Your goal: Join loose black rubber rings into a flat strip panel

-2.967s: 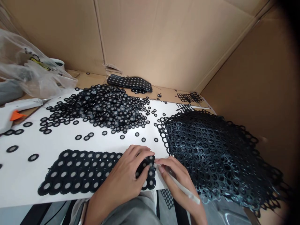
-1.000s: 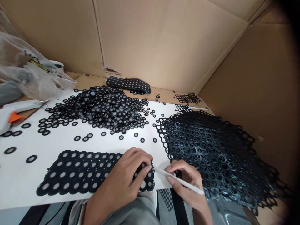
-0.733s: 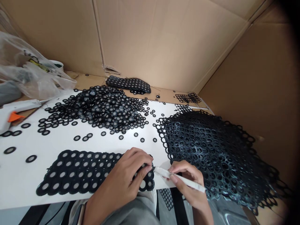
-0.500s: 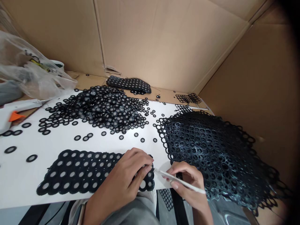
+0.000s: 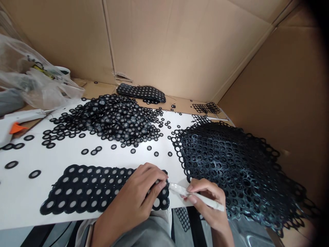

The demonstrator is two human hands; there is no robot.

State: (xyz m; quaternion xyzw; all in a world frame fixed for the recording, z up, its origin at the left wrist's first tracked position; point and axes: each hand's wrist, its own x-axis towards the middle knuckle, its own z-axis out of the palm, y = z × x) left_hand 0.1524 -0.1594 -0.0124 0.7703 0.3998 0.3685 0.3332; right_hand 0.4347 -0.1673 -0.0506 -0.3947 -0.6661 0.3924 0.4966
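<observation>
A black sheet of joined rings with pale centres (image 5: 84, 187) lies flat at the table's front edge. My left hand (image 5: 142, 190) rests over its right part, thumb and forefinger pressed together. Whatever lies between those fingertips is hidden. My right hand (image 5: 208, 202) is closed around a slim white pen-like tool (image 5: 180, 189), held between thumb and fingers. The tool points left, its dark tip close to my left fingertips. Whether the tip touches them or something they hold, I cannot tell.
A heap of loose black rings (image 5: 115, 118) lies behind the sheet. On the right rises a big pile of black ring mesh (image 5: 231, 164). A dotted black strip (image 5: 141, 92) sits by the cardboard wall (image 5: 180, 44). At left are a glue gun (image 5: 23, 118) and a plastic bag (image 5: 38, 79).
The white tool has rolled in my right hand, so a broader face shows. My right hand has shifted slightly. My left hand and the black sheet stay almost still.
</observation>
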